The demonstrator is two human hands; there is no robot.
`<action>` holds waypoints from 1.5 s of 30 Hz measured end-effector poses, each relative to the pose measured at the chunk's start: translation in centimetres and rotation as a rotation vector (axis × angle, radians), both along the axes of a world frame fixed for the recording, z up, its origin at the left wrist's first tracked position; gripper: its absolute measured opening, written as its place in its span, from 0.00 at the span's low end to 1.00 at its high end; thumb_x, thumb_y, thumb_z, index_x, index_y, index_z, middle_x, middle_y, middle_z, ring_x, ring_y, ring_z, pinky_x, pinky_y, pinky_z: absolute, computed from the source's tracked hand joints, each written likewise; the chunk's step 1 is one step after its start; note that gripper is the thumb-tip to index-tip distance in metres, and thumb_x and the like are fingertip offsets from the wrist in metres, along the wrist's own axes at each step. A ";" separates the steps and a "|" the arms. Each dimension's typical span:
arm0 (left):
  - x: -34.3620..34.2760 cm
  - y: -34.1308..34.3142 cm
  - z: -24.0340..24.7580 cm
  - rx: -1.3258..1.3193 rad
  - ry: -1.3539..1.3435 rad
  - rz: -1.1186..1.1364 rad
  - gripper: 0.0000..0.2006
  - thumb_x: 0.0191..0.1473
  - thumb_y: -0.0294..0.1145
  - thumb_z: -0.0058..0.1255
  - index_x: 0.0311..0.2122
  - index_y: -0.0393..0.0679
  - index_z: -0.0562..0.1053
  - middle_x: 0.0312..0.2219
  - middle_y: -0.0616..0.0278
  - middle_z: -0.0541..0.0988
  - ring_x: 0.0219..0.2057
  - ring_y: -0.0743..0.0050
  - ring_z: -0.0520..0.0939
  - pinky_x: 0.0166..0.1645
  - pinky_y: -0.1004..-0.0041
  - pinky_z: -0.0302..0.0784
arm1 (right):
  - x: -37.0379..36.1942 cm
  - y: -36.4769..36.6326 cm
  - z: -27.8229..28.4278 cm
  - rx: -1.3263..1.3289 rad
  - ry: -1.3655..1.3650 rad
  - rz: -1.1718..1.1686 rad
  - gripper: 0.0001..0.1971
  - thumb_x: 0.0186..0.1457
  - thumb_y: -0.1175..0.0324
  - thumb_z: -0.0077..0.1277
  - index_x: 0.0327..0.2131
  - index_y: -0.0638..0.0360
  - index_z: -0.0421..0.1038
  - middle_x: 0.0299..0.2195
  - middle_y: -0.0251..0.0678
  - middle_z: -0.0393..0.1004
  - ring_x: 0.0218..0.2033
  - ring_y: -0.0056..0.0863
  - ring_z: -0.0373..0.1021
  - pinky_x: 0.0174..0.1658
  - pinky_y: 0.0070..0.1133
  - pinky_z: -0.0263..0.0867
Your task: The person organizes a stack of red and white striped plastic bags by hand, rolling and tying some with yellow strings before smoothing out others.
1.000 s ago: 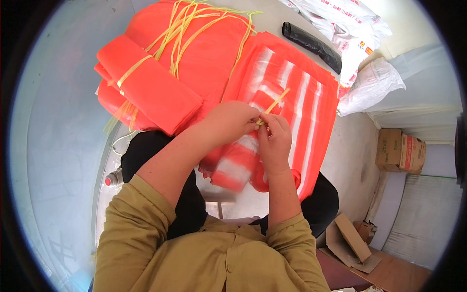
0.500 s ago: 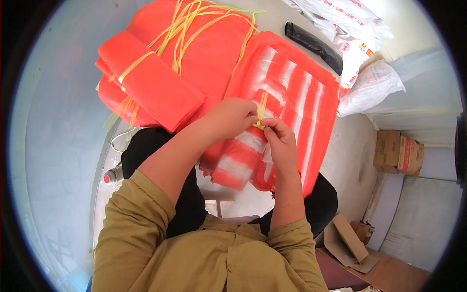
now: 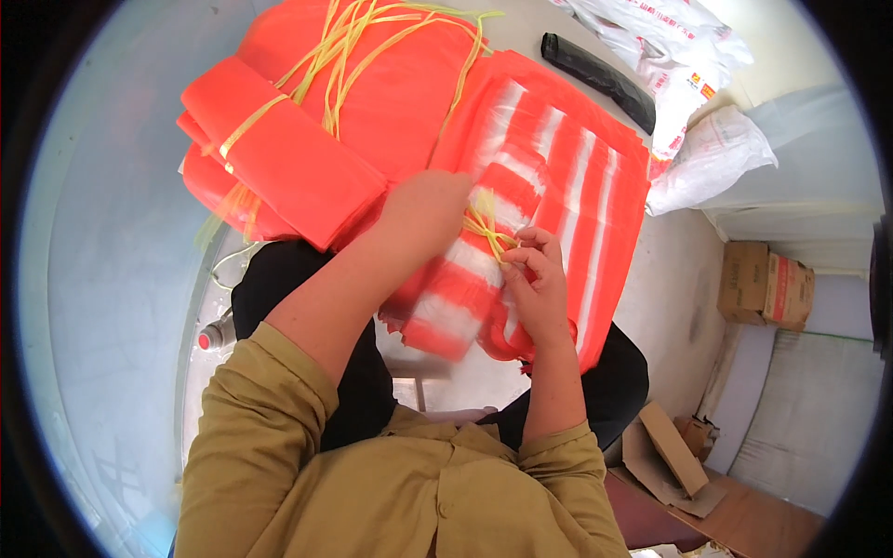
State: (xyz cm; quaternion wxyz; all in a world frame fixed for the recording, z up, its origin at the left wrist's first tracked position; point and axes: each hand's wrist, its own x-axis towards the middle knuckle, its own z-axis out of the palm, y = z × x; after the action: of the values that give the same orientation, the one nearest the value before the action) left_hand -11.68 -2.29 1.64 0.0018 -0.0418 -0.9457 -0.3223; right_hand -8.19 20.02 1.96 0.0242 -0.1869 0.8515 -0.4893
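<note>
A folded bundle of red-and-white striped plastic bags lies slantwise in front of me, with a yellow string knotted round its middle. My right hand is at the bundle's right edge, thumb and finger pinched on the string near the knot. On the left side, my left hand is curled and slightly blurred; strands of the string run to it, though its fingertips are hidden. Beneath the bundle spreads a stack of striped bags.
To the left lies a folded red bundle tied with yellow string, over a larger red stack. Loose yellow strings drape across it. A black roll and white sacks lie beyond. Cardboard boxes stand at right.
My hands have moved apart, the left one up and leftward. The string ends, upright between my fingers before, now fan out across the bundle from the knot.
</note>
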 end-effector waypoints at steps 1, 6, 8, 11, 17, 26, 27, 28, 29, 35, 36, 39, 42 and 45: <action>-0.1 -0.1 0.2 0.030 -0.006 0.045 0.09 0.60 0.33 0.49 0.33 0.37 0.71 0.32 0.44 0.80 0.37 0.39 0.81 0.41 0.51 0.75 | 0.2 0.0 -0.1 -0.008 -0.005 -0.029 0.12 0.56 0.77 0.57 0.44 0.61 0.75 0.50 0.36 0.66 0.50 0.29 0.65 0.54 0.23 0.64; 0.3 -1.0 2.0 0.185 0.020 0.118 0.09 0.58 0.32 0.52 0.35 0.36 0.72 0.31 0.46 0.81 0.36 0.45 0.82 0.40 0.56 0.76 | 0.8 -0.1 0.0 0.167 -0.016 -0.130 0.28 0.59 0.74 0.54 0.63 0.61 0.61 0.53 0.38 0.65 0.51 0.28 0.65 0.55 0.25 0.64; 0.8 -1.4 2.4 0.314 -0.173 -0.114 0.11 0.58 0.34 0.55 0.38 0.36 0.74 0.33 0.48 0.82 0.34 0.54 0.83 0.40 0.63 0.77 | 0.9 -0.5 0.4 0.271 -0.050 -0.103 0.33 0.61 0.73 0.53 0.68 0.61 0.55 0.54 0.38 0.65 0.51 0.28 0.65 0.55 0.25 0.64; 1.8 -1.6 1.9 0.349 -0.206 -0.171 0.13 0.61 0.39 0.54 0.41 0.37 0.76 0.33 0.54 0.83 0.33 0.65 0.83 0.41 0.68 0.77 | 1.1 -2.2 1.6 0.181 -0.146 -0.083 0.34 0.64 0.69 0.50 0.71 0.58 0.49 0.56 0.39 0.65 0.50 0.26 0.65 0.55 0.25 0.64; 2.1 -2.7 1.4 1.090 -0.470 0.104 0.16 0.66 0.44 0.50 0.46 0.42 0.77 0.43 0.62 0.81 0.43 0.73 0.80 0.46 0.68 0.77 | 1.7 -4.2 6.8 -0.661 -0.387 0.117 0.31 0.70 0.59 0.41 0.72 0.55 0.46 0.65 0.44 0.59 0.57 0.28 0.67 0.58 0.25 0.64; 2.7 -3.3 4.2 1.563 -0.446 0.075 0.19 0.68 0.39 0.50 0.58 0.44 0.67 0.50 0.64 0.76 0.49 0.75 0.78 0.55 0.67 0.77 | 2.8 -6.8 4.0 -0.681 -0.670 -0.177 0.35 0.64 0.72 0.50 0.70 0.61 0.46 0.61 0.44 0.63 0.59 0.30 0.66 0.58 0.31 0.68; 2.6 -3.3 4.4 1.615 -0.360 0.020 0.18 0.68 0.39 0.49 0.58 0.44 0.66 0.50 0.65 0.76 0.49 0.75 0.78 0.55 0.67 0.77 | 3.0 -6.9 4.0 -0.683 -0.668 -0.177 0.35 0.64 0.72 0.50 0.70 0.61 0.46 0.61 0.44 0.63 0.59 0.30 0.66 0.58 0.31 0.68; 2.7 -3.3 4.7 1.614 -0.360 0.017 0.18 0.68 0.39 0.49 0.58 0.44 0.66 0.50 0.65 0.76 0.49 0.75 0.78 0.55 0.67 0.77 | 3.1 -7.1 4.0 -0.644 -0.654 -0.143 0.34 0.63 0.74 0.51 0.69 0.62 0.48 0.60 0.44 0.66 0.56 0.29 0.68 0.55 0.30 0.70; 2.7 -3.3 5.2 1.590 -0.336 0.004 0.18 0.68 0.38 0.49 0.58 0.43 0.66 0.51 0.64 0.76 0.50 0.74 0.78 0.56 0.67 0.77 | 3.2 -7.3 4.0 -0.605 -0.638 -0.109 0.33 0.62 0.75 0.51 0.68 0.64 0.50 0.58 0.43 0.68 0.53 0.29 0.70 0.52 0.28 0.72; 1.5 -3.6 2.4 1.561 -0.415 0.214 0.18 0.66 0.32 0.50 0.57 0.38 0.66 0.51 0.57 0.76 0.51 0.70 0.79 0.56 0.66 0.77 | 2.6 -6.5 5.5 -0.613 -0.804 -0.090 0.35 0.58 0.74 0.57 0.66 0.65 0.53 0.57 0.41 0.69 0.55 0.30 0.69 0.56 0.29 0.69; 1.5 -3.8 1.9 1.587 -0.465 0.203 0.18 0.65 0.30 0.51 0.57 0.36 0.67 0.50 0.55 0.76 0.51 0.68 0.79 0.56 0.65 0.77 | 2.7 -6.2 5.0 -0.612 -0.838 -0.067 0.36 0.57 0.73 0.58 0.66 0.66 0.52 0.57 0.44 0.68 0.55 0.33 0.69 0.55 0.30 0.70; 0.6 -3.6 1.4 1.585 -0.470 0.245 0.18 0.63 0.28 0.51 0.56 0.35 0.67 0.50 0.54 0.77 0.50 0.66 0.79 0.56 0.64 0.77 | 2.9 -6.0 4.4 -0.513 -0.821 -0.038 0.41 0.53 0.75 0.60 0.68 0.66 0.50 0.59 0.44 0.66 0.57 0.33 0.67 0.58 0.31 0.68; 0.7 -4.0 2.3 1.618 -0.456 0.274 0.19 0.64 0.27 0.51 0.57 0.35 0.66 0.51 0.55 0.76 0.51 0.66 0.79 0.57 0.65 0.76 | 3.4 -5.9 4.2 -0.492 -0.772 0.023 0.45 0.51 0.76 0.61 0.69 0.65 0.47 0.60 0.44 0.65 0.58 0.33 0.66 0.59 0.31 0.67; 0.9 -4.1 3.4 1.647 -0.153 0.236 0.19 0.64 0.28 0.52 0.58 0.37 0.65 0.51 0.57 0.76 0.50 0.69 0.79 0.56 0.66 0.76 | 3.1 -6.2 4.0 -0.449 -0.613 0.081 0.46 0.52 0.78 0.59 0.70 0.63 0.45 0.61 0.45 0.64 0.53 0.30 0.70 0.52 0.28 0.72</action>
State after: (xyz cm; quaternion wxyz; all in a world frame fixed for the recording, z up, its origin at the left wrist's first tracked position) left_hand -10.82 -6.37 5.01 0.0012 0.0940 -0.4035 -0.9101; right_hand -5.07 13.80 5.91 0.2553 -0.0659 0.6683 -0.6956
